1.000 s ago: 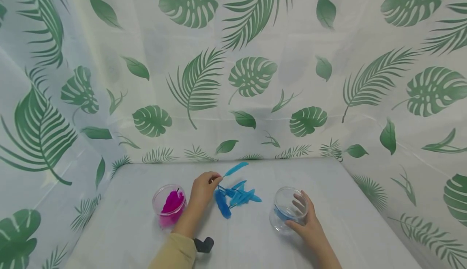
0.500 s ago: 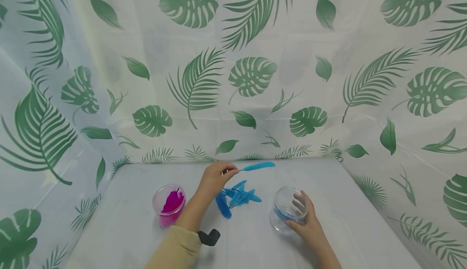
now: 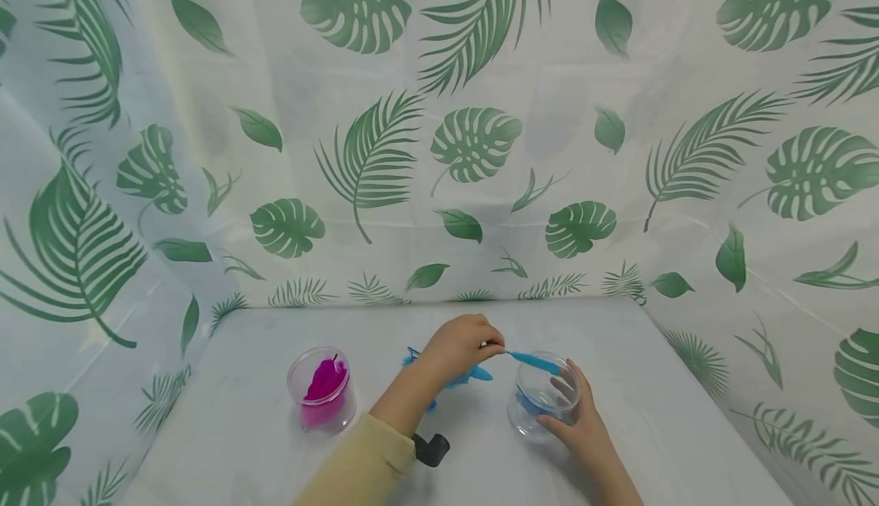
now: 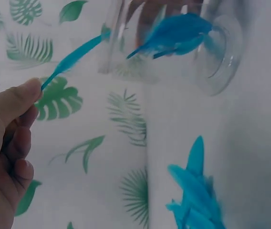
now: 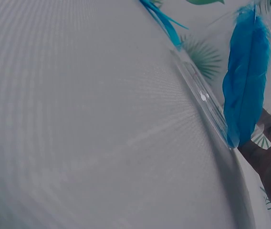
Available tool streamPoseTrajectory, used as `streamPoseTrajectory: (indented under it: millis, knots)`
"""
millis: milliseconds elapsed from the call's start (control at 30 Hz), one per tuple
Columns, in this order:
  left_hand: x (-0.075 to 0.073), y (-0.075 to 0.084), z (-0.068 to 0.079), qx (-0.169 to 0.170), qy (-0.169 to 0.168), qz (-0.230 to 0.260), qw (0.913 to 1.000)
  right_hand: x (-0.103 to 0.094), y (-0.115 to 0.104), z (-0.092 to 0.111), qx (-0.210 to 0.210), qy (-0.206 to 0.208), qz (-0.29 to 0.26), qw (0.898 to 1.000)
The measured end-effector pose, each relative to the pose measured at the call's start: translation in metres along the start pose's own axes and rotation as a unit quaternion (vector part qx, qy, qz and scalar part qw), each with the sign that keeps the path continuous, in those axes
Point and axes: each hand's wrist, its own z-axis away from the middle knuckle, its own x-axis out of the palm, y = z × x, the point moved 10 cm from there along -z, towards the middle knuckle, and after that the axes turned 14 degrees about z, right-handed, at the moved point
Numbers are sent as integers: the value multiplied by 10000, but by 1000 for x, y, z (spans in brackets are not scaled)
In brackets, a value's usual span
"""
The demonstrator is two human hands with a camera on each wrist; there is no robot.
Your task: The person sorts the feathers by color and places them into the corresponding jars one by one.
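Observation:
My left hand [image 3: 462, 349] pinches a blue feather [image 3: 536, 362] by its quill between thumb and fingertips. The feather's tip reaches over the mouth of a clear round jar [image 3: 525, 418]. Around that jar's right side curls my right hand [image 3: 584, 422], thumb in front and fingers behind. Inside the jar lie a few blue feathers [image 4: 181, 36], seen through its wall in the left wrist view. A loose pile of blue feathers [image 4: 195, 195] lies on the table, partly hidden behind my left forearm in the head view.
A second clear jar [image 3: 343, 414] with bright magenta feathers [image 3: 326, 380] stands at the left of the white table [image 3: 233, 430]. A black strap piece [image 3: 431, 450] juts from my left sleeve. Leaf-printed sheeting [image 3: 481, 254] surrounds the table's back and sides.
My left hand has lifted the blue feather off the pile and carried it right to the jar's mouth. My right hand and both jars have stayed in place.

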Motion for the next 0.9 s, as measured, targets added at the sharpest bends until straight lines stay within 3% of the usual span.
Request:
streamPoseTrajectory:
  millis: [100,267,467,733,900]
  knots:
    - [18,8,-4,37,-305,-271,9992,-2,0,0,0,18,76,10000]
    - [44,14,-7,69,-551,-304,9980,-4,-5,0,-178,127,60,9997]
    - [60,9,-6,-397,-510,-96,9979,-4,-11,3,-322,171,20,9993]
    - [64,3,-6,-655,-298,83,9974,-4,-11,2,-343,181,47,9992]
    - [41,-15,-3,-760,310,581,9949,-2,-7,0,-220,167,88,9996]
